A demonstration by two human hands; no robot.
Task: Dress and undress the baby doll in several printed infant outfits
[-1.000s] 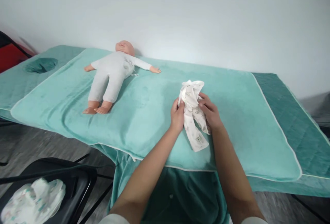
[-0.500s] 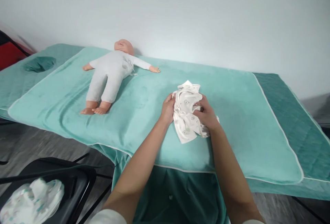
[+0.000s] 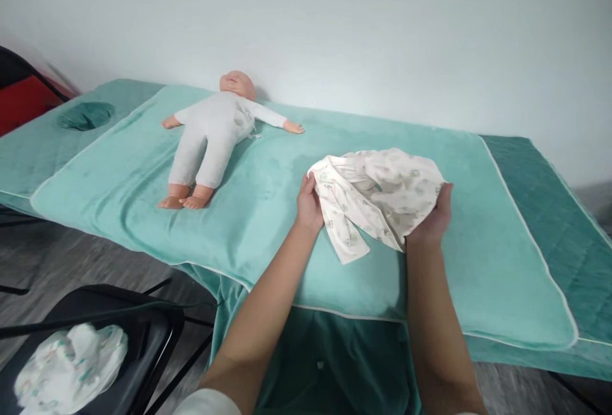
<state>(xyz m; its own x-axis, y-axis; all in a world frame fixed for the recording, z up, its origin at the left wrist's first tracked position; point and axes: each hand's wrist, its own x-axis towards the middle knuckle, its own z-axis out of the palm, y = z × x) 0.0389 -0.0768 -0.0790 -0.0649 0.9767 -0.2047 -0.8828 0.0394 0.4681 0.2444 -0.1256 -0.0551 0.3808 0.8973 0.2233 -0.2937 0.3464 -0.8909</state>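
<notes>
Between my two hands a white printed baby garment (image 3: 382,192) is spread partly open, a sleeve or leg of it hanging toward the bed's front. My left hand (image 3: 310,204) pinches its left end, with the thumb on top. At the right end my right hand (image 3: 433,217) grips the cloth, its fingers mostly underneath or behind the fabric. To the left, a baby doll (image 3: 210,134) in a white suit lies on its back on the mint-green cover, arms spread and feet toward the front edge.
The mint cover (image 3: 502,262) lies over a darker green quilted bed (image 3: 549,211) with a face hole (image 3: 86,115) at its left. A black chair (image 3: 157,332) at lower left bears a printed white cloth item (image 3: 71,367). A white wall (image 3: 306,20) stands behind.
The bunched garment has been opened out wider. My right hand has moved to the right with its end, while my left hand stays nearly in place. The view has shifted slightly.
</notes>
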